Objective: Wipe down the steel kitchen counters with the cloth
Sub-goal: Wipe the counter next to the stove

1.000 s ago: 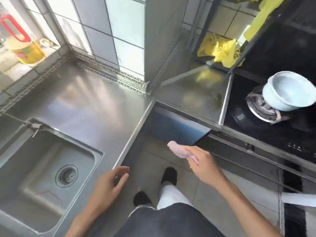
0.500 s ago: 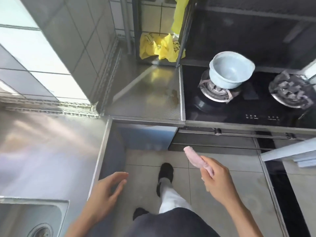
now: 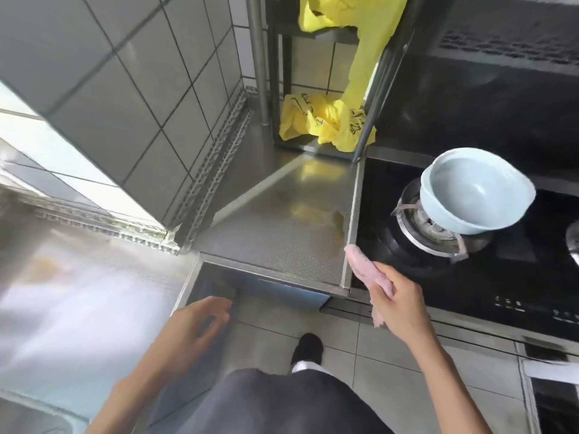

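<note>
A folded pink cloth (image 3: 365, 266) is held in my right hand (image 3: 399, 303), its tip near the front right corner of the small textured steel counter (image 3: 272, 233). A brownish stain (image 3: 338, 218) sits at that counter's right edge. My left hand (image 3: 191, 335) hovers open, fingers spread, over the inner edge of the large smooth steel counter (image 3: 78, 292) at the left. Whether the cloth touches the steel, I cannot tell.
A black gas hob (image 3: 470, 277) lies right of the small counter, with a pale blue bowl (image 3: 476, 191) on its burner. Yellow plastic bags (image 3: 326, 123) sit on a metal rack at the back. A sink corner (image 3: 34, 415) shows bottom left. Tiled floor lies below.
The view has swung right, away from the sink and toward the hob. My right hand has lifted the cloth up to the small counter's front right corner. The left hand stays open.
</note>
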The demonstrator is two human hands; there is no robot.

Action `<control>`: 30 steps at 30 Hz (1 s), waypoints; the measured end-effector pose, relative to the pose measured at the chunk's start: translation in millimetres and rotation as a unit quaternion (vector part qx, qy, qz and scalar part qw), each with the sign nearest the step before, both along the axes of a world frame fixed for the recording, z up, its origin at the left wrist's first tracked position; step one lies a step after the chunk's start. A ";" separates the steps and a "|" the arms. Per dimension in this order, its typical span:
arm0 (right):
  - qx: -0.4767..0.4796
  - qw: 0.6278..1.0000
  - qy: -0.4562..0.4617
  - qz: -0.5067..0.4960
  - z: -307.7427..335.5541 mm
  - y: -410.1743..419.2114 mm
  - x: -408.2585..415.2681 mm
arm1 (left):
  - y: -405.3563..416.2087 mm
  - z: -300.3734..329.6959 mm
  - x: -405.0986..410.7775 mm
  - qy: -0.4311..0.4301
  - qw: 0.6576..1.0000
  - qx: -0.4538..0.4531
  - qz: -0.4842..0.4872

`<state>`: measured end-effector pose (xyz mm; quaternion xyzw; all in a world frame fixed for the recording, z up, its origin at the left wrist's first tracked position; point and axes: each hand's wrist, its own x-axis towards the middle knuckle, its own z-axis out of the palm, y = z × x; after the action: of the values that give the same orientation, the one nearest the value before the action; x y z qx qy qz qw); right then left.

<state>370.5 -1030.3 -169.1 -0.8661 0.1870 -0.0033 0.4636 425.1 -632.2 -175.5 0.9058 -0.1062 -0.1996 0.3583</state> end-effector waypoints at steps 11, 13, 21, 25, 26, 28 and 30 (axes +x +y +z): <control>-0.050 0.998 0.023 0.017 -52.2 -24.4 85.2 | -60.5 -22.4 98.5 0.018 0.994 0.093 -0.058; -0.057 0.997 0.044 -0.003 -72.4 -3.9 77.9 | -66.7 -42.8 122.7 0.016 0.991 0.125 -0.046; -0.262 0.960 0.061 0.080 -111.4 62.7 62.6 | -64.9 -113.1 201.1 -0.034 0.970 0.212 0.115; -0.276 0.957 0.065 0.056 -114.7 61.8 65.9 | -68.2 -127.3 209.2 -0.056 0.969 0.200 0.136; -0.285 0.954 0.078 0.050 -116.0 64.4 71.0 | -70.0 -130.2 207.4 -0.060 0.970 0.191 0.140; -0.301 0.949 0.096 0.021 -118.8 75.8 88.0 | -73.5 -136.6 201.3 -0.068 0.972 0.169 0.148; -0.290 0.952 0.101 -0.010 -121.7 92.5 106.8 | -77.2 -141.6 197.0 -0.071 0.972 0.156 0.159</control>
<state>477.3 -937.9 -290.8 -0.9571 0.2326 0.0256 0.1711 622.1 -709.4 -317.1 0.9677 0.0469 -0.0893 0.2312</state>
